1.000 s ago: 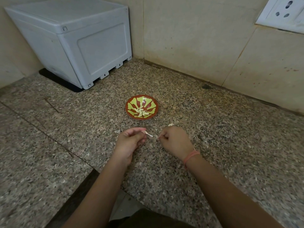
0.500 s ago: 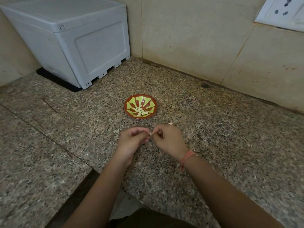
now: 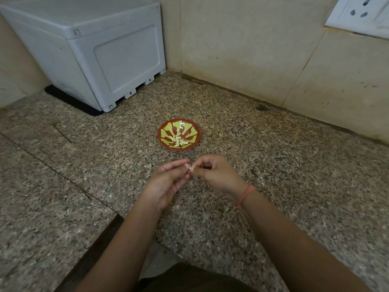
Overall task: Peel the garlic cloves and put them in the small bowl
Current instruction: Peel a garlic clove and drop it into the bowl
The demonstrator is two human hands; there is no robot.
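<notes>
Both hands meet just in front of the bowl, seen from the head camera: my left hand [image 3: 168, 182] and right hand [image 3: 216, 175], fingers curled, pinch one garlic clove [image 3: 192, 168] between their tips, held a little above the counter [image 3: 294, 175]. Only a pale sliver of the clove shows between the fingertips, so I cannot tell how much skin is still on it.

By my reckoning the job is well under way. A small heap of peeled cloves [image 3: 179, 141] already lies at the bottom of the small bowl [image 3: 189, 128], which sits on the counter just beyond my hands. The clove I hold is yet to go in. I see no unpeeled cloves waiting on the counter; the speckled stone could hide small ones, or scraps of skin.

Around the work: a grey plastic box [image 3: 105, 53] on a black mat [image 3: 69, 101] stands in the far left corner, well apart from the bowl. A wall socket [image 3: 362, 15] sits high on the right. An orange band [image 3: 245, 196] rings my right wrist. Nothing stands between my hands and the bowl.
</notes>
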